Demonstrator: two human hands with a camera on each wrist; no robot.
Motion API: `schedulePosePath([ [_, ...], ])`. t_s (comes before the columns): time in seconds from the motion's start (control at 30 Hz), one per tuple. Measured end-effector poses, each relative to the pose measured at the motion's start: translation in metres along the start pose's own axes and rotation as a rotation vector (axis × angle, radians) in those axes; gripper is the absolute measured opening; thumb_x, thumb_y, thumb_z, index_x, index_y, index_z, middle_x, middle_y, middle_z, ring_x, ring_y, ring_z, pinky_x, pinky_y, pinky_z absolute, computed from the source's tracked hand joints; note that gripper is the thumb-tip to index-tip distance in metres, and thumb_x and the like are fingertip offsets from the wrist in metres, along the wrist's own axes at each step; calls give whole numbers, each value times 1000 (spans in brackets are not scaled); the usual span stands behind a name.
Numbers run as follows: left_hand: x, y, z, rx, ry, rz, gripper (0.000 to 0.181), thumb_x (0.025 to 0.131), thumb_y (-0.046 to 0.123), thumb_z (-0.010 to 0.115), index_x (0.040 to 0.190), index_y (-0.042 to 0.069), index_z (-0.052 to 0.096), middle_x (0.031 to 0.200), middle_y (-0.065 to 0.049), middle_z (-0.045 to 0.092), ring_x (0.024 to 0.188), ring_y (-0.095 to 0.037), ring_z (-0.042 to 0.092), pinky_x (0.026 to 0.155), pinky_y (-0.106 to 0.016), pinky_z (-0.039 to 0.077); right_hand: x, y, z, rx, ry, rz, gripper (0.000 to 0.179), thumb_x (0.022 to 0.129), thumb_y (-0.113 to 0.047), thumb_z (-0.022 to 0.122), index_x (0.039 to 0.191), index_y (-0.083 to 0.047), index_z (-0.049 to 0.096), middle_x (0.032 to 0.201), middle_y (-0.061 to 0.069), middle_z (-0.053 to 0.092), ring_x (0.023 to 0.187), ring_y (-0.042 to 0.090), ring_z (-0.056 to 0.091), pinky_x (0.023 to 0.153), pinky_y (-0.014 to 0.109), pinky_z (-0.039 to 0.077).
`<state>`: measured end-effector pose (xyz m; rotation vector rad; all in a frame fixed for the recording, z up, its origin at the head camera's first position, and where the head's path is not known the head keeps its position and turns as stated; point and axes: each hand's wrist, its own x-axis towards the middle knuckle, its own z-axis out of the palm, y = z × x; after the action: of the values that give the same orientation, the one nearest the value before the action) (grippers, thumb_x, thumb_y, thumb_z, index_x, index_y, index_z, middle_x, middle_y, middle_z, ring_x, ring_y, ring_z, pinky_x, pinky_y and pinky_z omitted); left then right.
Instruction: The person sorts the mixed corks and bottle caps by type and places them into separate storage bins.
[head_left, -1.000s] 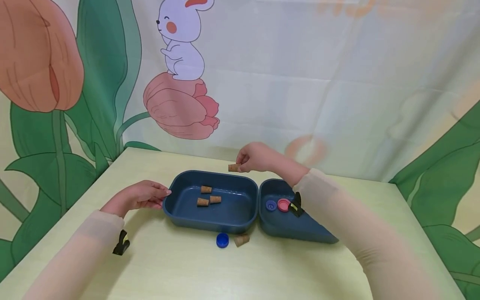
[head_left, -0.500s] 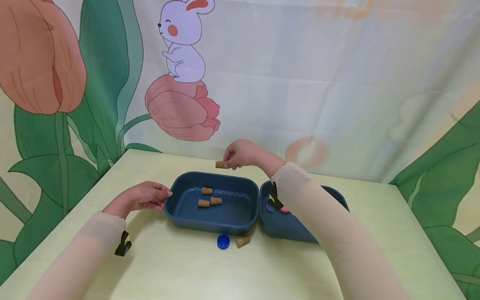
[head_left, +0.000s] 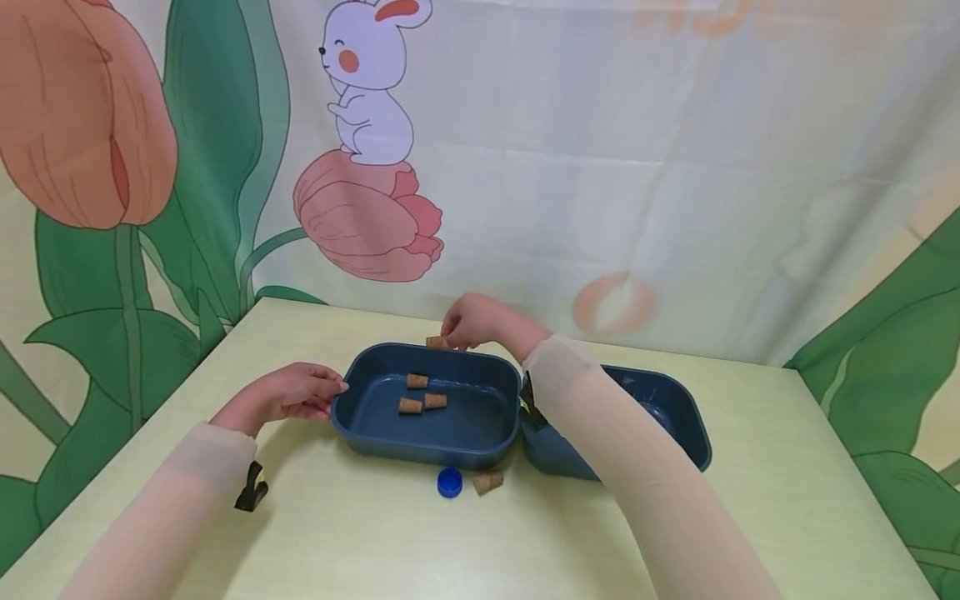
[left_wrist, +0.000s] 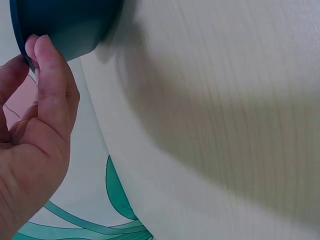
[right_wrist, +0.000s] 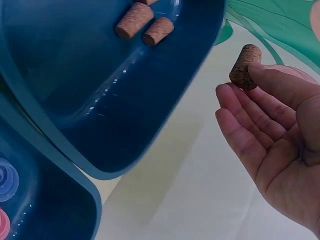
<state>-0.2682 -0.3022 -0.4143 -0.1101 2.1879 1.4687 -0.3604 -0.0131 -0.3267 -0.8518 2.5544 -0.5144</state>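
My right hand (head_left: 483,321) pinches a cork (head_left: 435,342) between thumb and fingers, just over the far rim of the left dark blue tray (head_left: 420,452). Up close in the right wrist view, the cork (right_wrist: 245,65) is short and tapered, outside the tray's wall. At the tray's left end, my left hand (head_left: 296,393) grips the rim, fingertips (left_wrist: 45,47) against the outer wall. Inside that tray lie a cork (head_left: 417,381) towards the back, and a second cork (head_left: 410,407) beside a third cork (head_left: 435,402).
Close on the right stands another dark blue tray (head_left: 693,429), partly covered by my right forearm. It holds a blue cap (right_wrist: 6,180) and a pink cap (right_wrist: 3,223). On the table before the trays are a dark blue cap (head_left: 450,482) and cork material (head_left: 488,482).
My right hand has carried the cork leftward along the back, then lowered it to the left tray's far rim. My left hand keeps its grip on the tray.
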Motion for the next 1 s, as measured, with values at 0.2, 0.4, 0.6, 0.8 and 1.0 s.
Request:
schedulePosePath([
  [0.2,1,1,0,6,0,-2,19,108,18,51,114,1,56,80,2,60,70,-6,63,68,-18,59,5,0,8,-31,-5,15,26,100,-16,65,121,-3,73,115,14,75,97,23,72,86,28,60],
  [0.4,2,0,1,-2,-5,-18,18,108,19,52,114,2,55,80,2,60,69,-6,63,67,-18,59,9,-4,17,-44,-23,-3,27,101,-17,65,122,-3,73,121,14,74,103,26,74,87,30,61],
  [0.6,2,0,0,-7,-13,-16,18,108,18,50,116,2,53,80,2,61,69,-6,63,68,-18,59,15,-8,26,-69,-18,12,26,101,-19,66,121,-5,74,118,13,76,101,25,75,85,29,60],
  [0.8,1,2,0,-11,-13,-18,16,108,17,50,115,3,53,79,2,61,68,-5,63,67,-18,59,19,-11,34,-62,-28,78,22,101,-16,64,116,-3,75,122,13,74,102,25,75,90,34,62],
  [1.0,1,-1,0,-21,-4,-15,20,108,18,50,118,1,53,80,3,61,69,-6,63,67,-18,59,29,-12,44,-55,-18,155,19,100,-14,65,112,-2,76,119,12,75,98,24,76,81,31,63],
])
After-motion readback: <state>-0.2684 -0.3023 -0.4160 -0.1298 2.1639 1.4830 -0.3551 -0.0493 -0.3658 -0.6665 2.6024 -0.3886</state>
